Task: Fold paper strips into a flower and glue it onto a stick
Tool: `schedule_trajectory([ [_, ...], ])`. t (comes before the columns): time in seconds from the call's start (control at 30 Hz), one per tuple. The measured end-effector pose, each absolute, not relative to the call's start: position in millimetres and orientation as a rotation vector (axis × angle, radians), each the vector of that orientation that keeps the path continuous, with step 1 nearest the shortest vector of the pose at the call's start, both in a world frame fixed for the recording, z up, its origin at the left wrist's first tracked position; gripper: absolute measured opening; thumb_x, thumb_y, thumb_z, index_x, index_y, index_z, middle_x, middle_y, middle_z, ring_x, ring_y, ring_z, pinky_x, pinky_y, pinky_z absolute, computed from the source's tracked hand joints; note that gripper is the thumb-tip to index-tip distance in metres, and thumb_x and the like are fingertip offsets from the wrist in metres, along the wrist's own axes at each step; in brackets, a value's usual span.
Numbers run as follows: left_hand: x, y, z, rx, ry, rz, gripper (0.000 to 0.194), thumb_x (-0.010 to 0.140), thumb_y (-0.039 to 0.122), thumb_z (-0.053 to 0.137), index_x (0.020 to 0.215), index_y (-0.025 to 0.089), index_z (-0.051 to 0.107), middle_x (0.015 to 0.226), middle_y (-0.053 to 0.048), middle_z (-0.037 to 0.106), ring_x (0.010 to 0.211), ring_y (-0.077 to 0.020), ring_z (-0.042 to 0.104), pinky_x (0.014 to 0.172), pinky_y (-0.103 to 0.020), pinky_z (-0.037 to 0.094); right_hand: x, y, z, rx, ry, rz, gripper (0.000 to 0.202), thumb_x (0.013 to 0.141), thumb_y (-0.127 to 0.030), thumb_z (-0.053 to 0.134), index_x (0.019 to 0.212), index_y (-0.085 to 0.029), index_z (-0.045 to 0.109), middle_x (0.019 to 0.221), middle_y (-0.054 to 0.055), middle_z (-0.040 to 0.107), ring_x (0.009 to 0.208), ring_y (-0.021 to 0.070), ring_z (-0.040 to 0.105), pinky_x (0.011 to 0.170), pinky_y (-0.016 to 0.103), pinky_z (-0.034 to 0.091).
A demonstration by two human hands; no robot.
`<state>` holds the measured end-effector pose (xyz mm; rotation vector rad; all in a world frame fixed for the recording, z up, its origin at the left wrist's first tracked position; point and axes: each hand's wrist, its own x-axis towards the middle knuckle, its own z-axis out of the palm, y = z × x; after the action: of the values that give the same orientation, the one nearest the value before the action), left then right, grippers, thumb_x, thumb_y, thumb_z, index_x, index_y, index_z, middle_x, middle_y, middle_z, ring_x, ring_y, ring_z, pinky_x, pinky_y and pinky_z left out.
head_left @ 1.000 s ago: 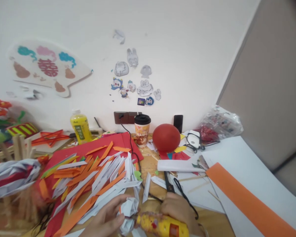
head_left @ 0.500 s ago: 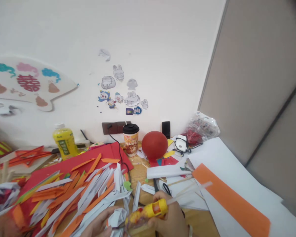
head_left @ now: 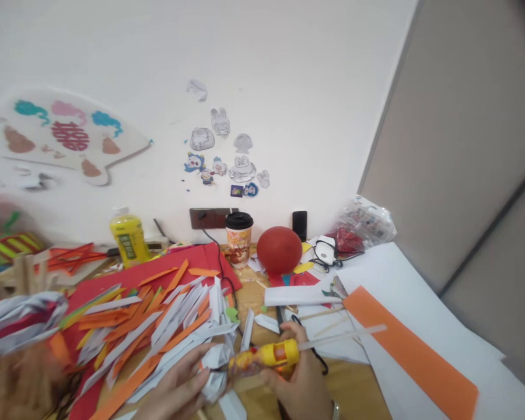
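Note:
My right hand (head_left: 304, 379) is wrapped round a yellow hot glue gun (head_left: 266, 357), with a clear glue stick (head_left: 343, 340) poking out of its back end toward the right. The gun's tip points left, against a folded white paper piece (head_left: 215, 373). That piece is pinched between the thumb and fingers of my left hand (head_left: 179, 382). Folded white and orange paper strips (head_left: 157, 326) lie in a heap just beyond my left hand, partly on red card (head_left: 157, 271).
A cup with a black lid (head_left: 239, 239), a yellow bottle (head_left: 129, 238) and a red balloon (head_left: 280, 249) stand near the wall. White sheets and an orange strip (head_left: 413, 350) lie right. Scissors (head_left: 308, 344) are beside my right hand. Another person's blurred hand (head_left: 30, 373) is at lower left.
The view has shifted left, so the scene appears further right. Both hands still hold the glue gun and paper piece, and more of the paper piece shows. The other person's hand shows more.

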<state>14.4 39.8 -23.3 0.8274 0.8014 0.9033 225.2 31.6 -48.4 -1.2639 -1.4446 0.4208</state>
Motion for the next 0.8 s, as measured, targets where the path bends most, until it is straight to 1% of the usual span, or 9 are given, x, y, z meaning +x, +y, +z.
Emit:
schedule_trajectory([
  [0.07, 16.2, 38.3, -19.8, 0.845, 0.759, 0.902, 0.038, 0.067, 0.034, 0.065, 0.103, 0.020, 0.060, 0.101, -0.008, 0.063, 0.098, -0.0272, 0.056, 0.092, -0.041, 0.037, 224.1, 31.2, -46.1, -1.237, -1.437, 0.465, 0.055, 0.053, -0.020, 0.066, 0.104, -0.020, 0.047, 0.080, 0.001, 0.056, 0.069, 0.0171, 0.056, 0.060, 0.025, 0.047],
  [0.17, 17.9, 37.1, -16.4, 0.845, 0.707, 0.944, 0.033, 0.072, 0.032, 0.061, 0.103, 0.019, 0.059, 0.096, -0.008, 0.063, 0.090, -0.0241, 0.058, 0.090, -0.042, 0.038, 220.8, 32.8, -43.1, -1.243, -1.426, 0.554, 0.064, 0.046, -0.015, 0.069, 0.104, -0.021, 0.045, 0.082, 0.000, 0.054, 0.072, 0.0171, 0.056, 0.060, 0.025, 0.047],
  [0.27, 18.5, 35.4, -14.1, 0.846, 0.680, 0.963, 0.028, 0.074, 0.029, 0.059, 0.099, 0.018, 0.060, 0.091, -0.008, 0.061, 0.085, -0.0214, 0.058, 0.088, -0.041, 0.039, 218.9, 35.1, -40.0, -1.260, -1.480, 0.573, 0.066, 0.044, -0.012, 0.068, 0.104, -0.022, 0.042, 0.089, 0.000, 0.053, 0.080, 0.0184, 0.056, 0.066, 0.026, 0.048],
  [0.33, 18.3, 33.9, -13.3, 0.863, 0.668, 0.968, 0.024, 0.075, 0.027, 0.058, 0.097, 0.017, 0.061, 0.089, -0.007, 0.060, 0.081, -0.0190, 0.057, 0.085, -0.038, 0.040, 219.8, 36.5, -37.9, -1.266, -1.519, 0.525, 0.056, 0.050, -0.012, 0.064, 0.100, -0.021, 0.042, 0.087, 0.001, 0.053, 0.080, 0.0181, 0.055, 0.065, 0.026, 0.047],
  [0.4, 17.7, 32.6, -13.6, 0.886, 0.652, 0.974, 0.022, 0.077, 0.026, 0.056, 0.097, 0.017, 0.060, 0.090, -0.007, 0.059, 0.080, -0.0179, 0.056, 0.082, -0.036, 0.041, 222.3, 37.6, -36.1, -1.272, -1.546, 0.450, 0.041, 0.054, -0.012, 0.059, 0.091, -0.021, 0.043, 0.079, -0.001, 0.050, 0.071, 0.0162, 0.054, 0.060, 0.025, 0.046],
  [0.47, 17.0, 31.8, -14.5, 0.908, 0.642, 0.974, 0.023, 0.078, 0.026, 0.055, 0.099, 0.018, 0.059, 0.089, -0.007, 0.059, 0.080, -0.0183, 0.056, 0.080, -0.034, 0.042, 225.1, 38.2, -34.3, -1.261, -1.594, 0.393, 0.031, 0.055, -0.010, 0.056, 0.081, -0.021, 0.041, 0.070, -0.003, 0.045, 0.062, 0.0137, 0.049, 0.055, 0.024, 0.044],
  [0.57, 16.0, 31.7, -14.5, 0.910, 0.659, 0.991, 0.026, 0.077, 0.026, 0.055, 0.102, 0.019, 0.058, 0.093, -0.007, 0.059, 0.086, -0.0199, 0.055, 0.083, -0.035, 0.040, 228.2, 38.2, -30.2, -1.234, -1.639, 0.358, 0.028, 0.055, -0.010, 0.056, 0.073, -0.021, 0.039, 0.065, -0.005, 0.040, 0.055, 0.0113, 0.043, 0.051, 0.022, 0.041],
  [0.67, 16.2, 31.6, -11.1, 0.901, 0.665, 1.033, 0.031, 0.076, 0.027, 0.057, 0.106, 0.019, 0.057, 0.102, -0.008, 0.058, 0.096, -0.0226, 0.053, 0.088, -0.037, 0.037, 230.0, 37.6, -22.5, -1.187, -1.583, 0.379, 0.025, 0.058, -0.017, 0.061, 0.069, -0.021, 0.039, 0.062, -0.005, 0.040, 0.052, 0.0107, 0.043, 0.047, 0.022, 0.041],
  [0.8, 17.8, 30.4, -6.3, 0.905, 0.648, 1.054, 0.034, 0.073, 0.030, 0.060, 0.104, 0.017, 0.058, 0.098, -0.009, 0.060, 0.093, -0.0237, 0.054, 0.087, -0.039, 0.039, 235.1, 38.8, -11.9, -1.086, -1.461, 0.486, 0.022, 0.061, -0.027, 0.066, 0.066, -0.019, 0.046, 0.062, -0.002, 0.050, 0.056, 0.0138, 0.051, 0.050, 0.024, 0.047],
])
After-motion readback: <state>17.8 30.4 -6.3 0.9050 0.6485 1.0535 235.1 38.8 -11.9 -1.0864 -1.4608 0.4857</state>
